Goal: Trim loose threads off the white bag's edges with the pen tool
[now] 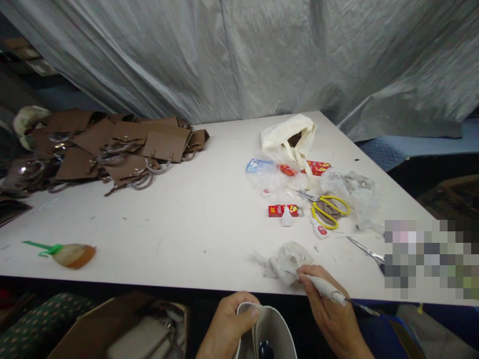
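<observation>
At table's near edge, both hands work below the rim. Left hand (226, 326) pinches the lip of a pale bag (269, 331), thumb on top, fingers curled behind; bag sits off the table, in front of the person. Right hand (331, 311) grips a white tool (325, 289), fingers closed round its handle, tip pointing at a crumpled plastic wad (290, 259) on the table (194, 219). Yellow scissors (329, 209) lie farther back, near red boxes (282, 210) and a cloth tote (290, 137). Brown bags (112, 149) piled far left. Brush (65, 253) with green handle near left edge.
</observation>
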Demonstrator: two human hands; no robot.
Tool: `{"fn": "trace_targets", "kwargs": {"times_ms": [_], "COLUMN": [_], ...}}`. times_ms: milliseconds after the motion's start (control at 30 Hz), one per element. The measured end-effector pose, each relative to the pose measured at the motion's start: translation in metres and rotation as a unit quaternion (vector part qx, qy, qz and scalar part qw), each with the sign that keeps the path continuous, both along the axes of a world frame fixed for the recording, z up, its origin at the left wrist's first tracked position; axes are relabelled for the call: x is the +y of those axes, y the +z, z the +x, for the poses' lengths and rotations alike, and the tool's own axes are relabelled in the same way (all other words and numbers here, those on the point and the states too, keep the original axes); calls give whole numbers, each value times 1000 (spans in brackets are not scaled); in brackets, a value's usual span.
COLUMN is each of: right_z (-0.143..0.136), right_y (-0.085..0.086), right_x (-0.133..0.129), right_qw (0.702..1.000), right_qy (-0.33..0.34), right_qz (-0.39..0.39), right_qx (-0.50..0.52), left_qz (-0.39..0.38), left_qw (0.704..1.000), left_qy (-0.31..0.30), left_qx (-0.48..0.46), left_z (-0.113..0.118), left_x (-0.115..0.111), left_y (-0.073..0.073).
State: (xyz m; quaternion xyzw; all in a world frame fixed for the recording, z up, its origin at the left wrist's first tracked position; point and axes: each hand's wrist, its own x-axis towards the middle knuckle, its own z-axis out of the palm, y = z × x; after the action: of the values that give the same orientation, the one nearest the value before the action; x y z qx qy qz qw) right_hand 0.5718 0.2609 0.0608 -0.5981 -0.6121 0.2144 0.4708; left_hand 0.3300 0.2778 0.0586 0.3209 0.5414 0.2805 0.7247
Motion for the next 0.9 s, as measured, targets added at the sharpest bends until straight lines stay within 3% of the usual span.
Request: {"fn": "trace_targets", "kwargs": {"times_ms": [133, 233, 333, 433, 633, 900], "right_z": [2, -4, -16, -27, -34, -36], "right_y": [2, 2, 3, 4, 8, 12], "right_x": [-5, -12, -19, -24, -27, -24], "right_qw": [998, 985, 960, 940, 941, 938], "right_qy": [-55, -89, -6, 71, 73, 86], "right_qz": [-20, -72, -138, -181, -182, -179], "right_qx": [36, 130, 243, 279, 277, 285], "left_qz": [-1, -13, -28, -37, -39, -44], "left_qw": [1000, 1000, 999, 997, 997, 996], "left_qy": [-5, -3, 0, 8, 7, 13], "left_qx": [-1, -16, -43, -60, -63, -74], "left_z": [-1, 2, 6, 9, 11, 11], "left_x": [1, 1, 0, -1, -1, -6], "left_y": [-5, -5, -3, 2, 10, -1]}}
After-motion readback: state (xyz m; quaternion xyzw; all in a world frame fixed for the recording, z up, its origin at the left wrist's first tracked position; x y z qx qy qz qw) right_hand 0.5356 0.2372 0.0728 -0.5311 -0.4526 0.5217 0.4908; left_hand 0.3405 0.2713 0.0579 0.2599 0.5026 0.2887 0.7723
